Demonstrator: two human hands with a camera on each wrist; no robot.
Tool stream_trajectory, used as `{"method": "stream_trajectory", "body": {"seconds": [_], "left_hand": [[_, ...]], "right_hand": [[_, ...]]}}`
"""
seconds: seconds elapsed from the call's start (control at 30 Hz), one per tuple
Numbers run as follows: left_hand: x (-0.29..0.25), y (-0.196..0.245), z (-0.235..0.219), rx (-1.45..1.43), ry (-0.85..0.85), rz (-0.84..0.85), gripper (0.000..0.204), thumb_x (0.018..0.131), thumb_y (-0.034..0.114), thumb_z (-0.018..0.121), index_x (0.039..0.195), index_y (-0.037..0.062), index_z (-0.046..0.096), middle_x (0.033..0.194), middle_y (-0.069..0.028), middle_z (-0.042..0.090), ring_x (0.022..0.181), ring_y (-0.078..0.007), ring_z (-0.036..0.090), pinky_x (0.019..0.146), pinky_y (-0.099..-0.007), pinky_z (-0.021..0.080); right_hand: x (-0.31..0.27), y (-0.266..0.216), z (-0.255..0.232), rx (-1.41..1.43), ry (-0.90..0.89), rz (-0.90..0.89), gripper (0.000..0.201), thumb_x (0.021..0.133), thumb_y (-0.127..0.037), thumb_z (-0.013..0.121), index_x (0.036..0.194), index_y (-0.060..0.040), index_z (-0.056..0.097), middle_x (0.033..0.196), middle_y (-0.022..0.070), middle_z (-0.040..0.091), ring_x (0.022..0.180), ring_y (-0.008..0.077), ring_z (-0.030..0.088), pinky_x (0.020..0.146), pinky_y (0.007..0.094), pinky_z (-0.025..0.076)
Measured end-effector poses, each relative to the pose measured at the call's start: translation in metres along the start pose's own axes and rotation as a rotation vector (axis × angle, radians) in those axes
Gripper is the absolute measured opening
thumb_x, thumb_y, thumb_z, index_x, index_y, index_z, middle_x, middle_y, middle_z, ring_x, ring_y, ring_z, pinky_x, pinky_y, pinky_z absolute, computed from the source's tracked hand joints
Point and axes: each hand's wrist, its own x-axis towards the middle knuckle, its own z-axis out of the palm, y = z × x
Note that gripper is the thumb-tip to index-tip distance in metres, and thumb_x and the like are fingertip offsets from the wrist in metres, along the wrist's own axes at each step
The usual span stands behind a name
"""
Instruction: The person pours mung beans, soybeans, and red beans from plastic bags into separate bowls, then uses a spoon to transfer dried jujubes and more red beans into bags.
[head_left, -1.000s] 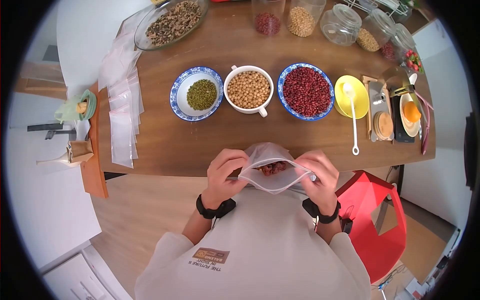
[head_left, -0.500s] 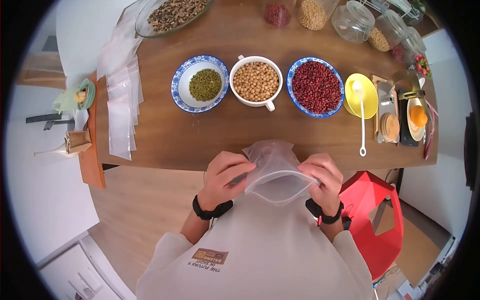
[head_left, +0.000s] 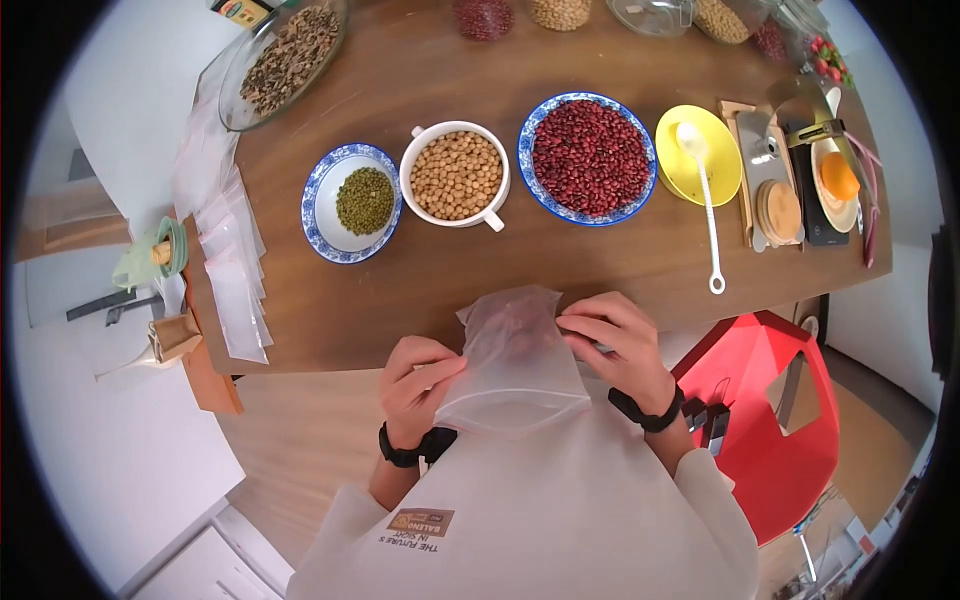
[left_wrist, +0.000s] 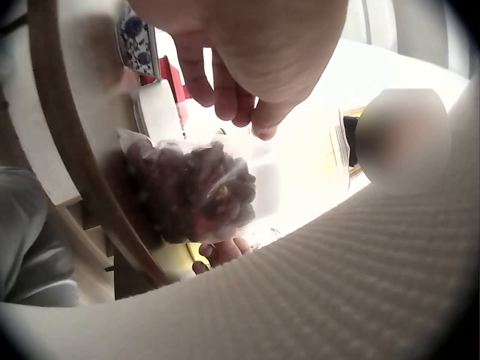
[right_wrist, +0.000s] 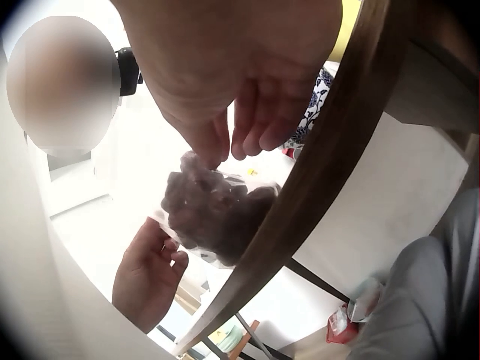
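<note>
A clear zip bag [head_left: 515, 350] lies between the two hands at the table's front edge, its zip end toward the person's shirt. In the left wrist view dark reddish-brown lumps [left_wrist: 199, 191] fill its lower part. My left hand [head_left: 415, 390] pinches the bag's left side between thumb and fingers. At the opposite side, my right hand [head_left: 622, 350] pinches the bag near its upper right. The right wrist view has the same dark lumps [right_wrist: 214, 210] below the right fingers, with the left hand [right_wrist: 150, 277] at the bag's other side.
Bowls of green beans [head_left: 365, 200], chickpeas [head_left: 457, 176] and red beans [head_left: 590, 158] stand beyond the bag. A yellow bowl [head_left: 725, 170] with a white spoon [head_left: 708, 210] is at the right. Flat empty bags [head_left: 235, 290] lie left; a red chair-like object [head_left: 770, 450] stands below right.
The bag's mouth has tipped down toward the shirt and its opening has narrowed. The hands have shifted along its sides, the right one farther up. The head view has turned slightly.
</note>
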Motion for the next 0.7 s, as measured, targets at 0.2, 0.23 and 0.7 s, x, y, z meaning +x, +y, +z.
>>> {"method": "stream_trajectory", "body": {"seconds": [0.2, 0.23, 0.7], "left_hand": [[-0.001, -0.002, 0.001, -0.011, 0.044, -0.030, 0.023, 0.071, -0.008, 0.078, 0.093, -0.0008, 0.076, 0.091, -0.0113, 0.069, 0.080, -0.0265, 0.065, 0.068, -0.0348, 0.051], [-0.002, -0.003, 0.000, -0.008, 0.039, -0.033, 0.023, 0.071, -0.008, 0.078, 0.093, -0.0008, 0.076, 0.091, -0.0113, 0.069, 0.080, -0.0265, 0.065, 0.068, -0.0348, 0.051], [-0.001, -0.003, -0.006, -0.014, 0.048, -0.013, 0.021, 0.072, -0.007, 0.076, 0.092, -0.0021, 0.076, 0.092, -0.0117, 0.069, 0.079, -0.0271, 0.065, 0.068, -0.0354, 0.051]], "right_hand": [[-0.001, 0.011, 0.014, 0.006, 0.000, -0.074, 0.023, 0.073, -0.004, 0.084, 0.094, -0.0080, 0.075, 0.094, 0.0038, 0.070, 0.083, 0.0237, 0.067, 0.069, 0.0349, 0.057], [-0.001, 0.011, 0.015, 0.011, 0.003, -0.070, 0.023, 0.073, -0.004, 0.084, 0.094, -0.0080, 0.075, 0.094, 0.0038, 0.070, 0.083, 0.0237, 0.067, 0.069, 0.0349, 0.057], [0.004, 0.011, 0.016, -0.152, -0.002, -0.173, 0.025, 0.068, -0.001, 0.081, 0.089, -0.0089, 0.069, 0.093, 0.0033, 0.068, 0.082, 0.0237, 0.068, 0.069, 0.0346, 0.058]]}}
